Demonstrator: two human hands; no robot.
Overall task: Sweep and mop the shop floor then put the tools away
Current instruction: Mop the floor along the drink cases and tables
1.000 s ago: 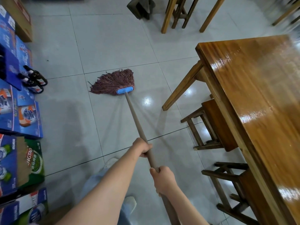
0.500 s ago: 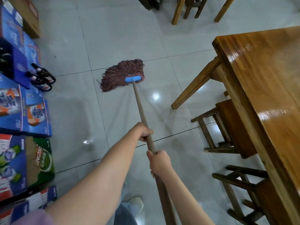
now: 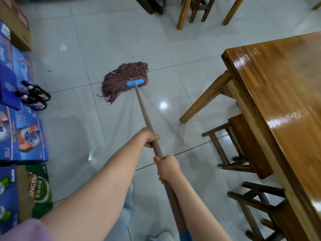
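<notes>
While gripped two-handed, ropy maroon mop [image 3: 124, 80] on glossy tiles [image 3: 111, 42].

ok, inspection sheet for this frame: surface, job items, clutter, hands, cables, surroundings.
Surface: grey tiled floor, glossy with light glare; small dark specks near the cartons.
Job's things: mop, reddish string head flat on the floor, blue clamp, long handle angled back to the person.
Clutter: dark bottles lying by blue cartons; green beer carton below them.
Grippers: left hand grips the handle further down; right hand grips it nearer the body.
Cables: nothing seen.
Surroundings: glossy wooden table on the right, stools tucked under it; more wooden legs at the top.
</notes>
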